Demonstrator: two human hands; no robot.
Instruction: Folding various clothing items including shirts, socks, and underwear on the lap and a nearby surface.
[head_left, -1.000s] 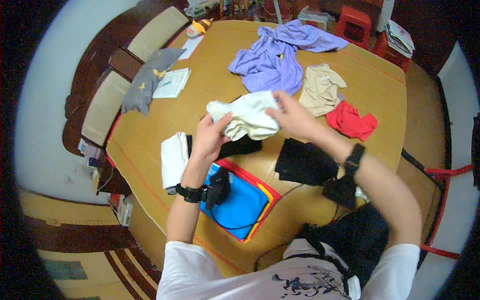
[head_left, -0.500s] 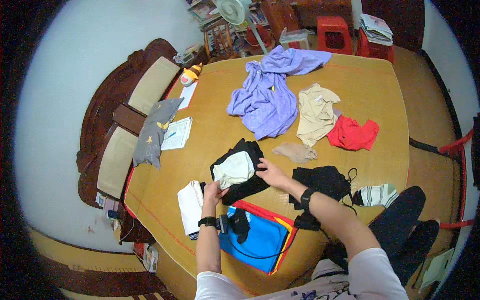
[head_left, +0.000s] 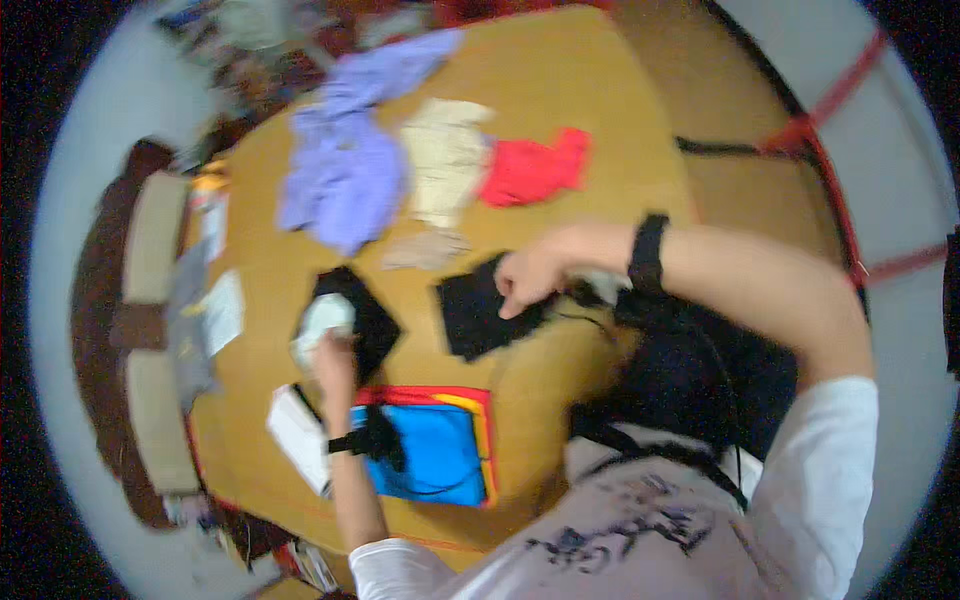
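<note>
The picture is smeared by motion. My left hand (head_left: 333, 362) is at the near edge of a small pale cloth (head_left: 327, 316), with its blurred fingers closed on that edge. Under the cloth lies a folded black garment (head_left: 372, 325). Over to the right, my right hand (head_left: 528, 280) has its fingers curled down onto another black garment (head_left: 470, 312) with a cord, gripping its right part. A whitish sock (head_left: 604, 284) shows partly behind my right wrist.
Farther off lie a purple garment (head_left: 345, 180), a beige top (head_left: 445, 160), a red garment (head_left: 535, 168) and a small tan cloth (head_left: 425, 250). Nearer are a blue folder-like flat item (head_left: 435, 455) and a folded white cloth (head_left: 298, 430). A headboard (head_left: 105, 340) borders the left.
My right hand has left the pale cloth and moved right onto the other black garment. My left hand stays at the pale cloth. The whole view has swung to the right.
</note>
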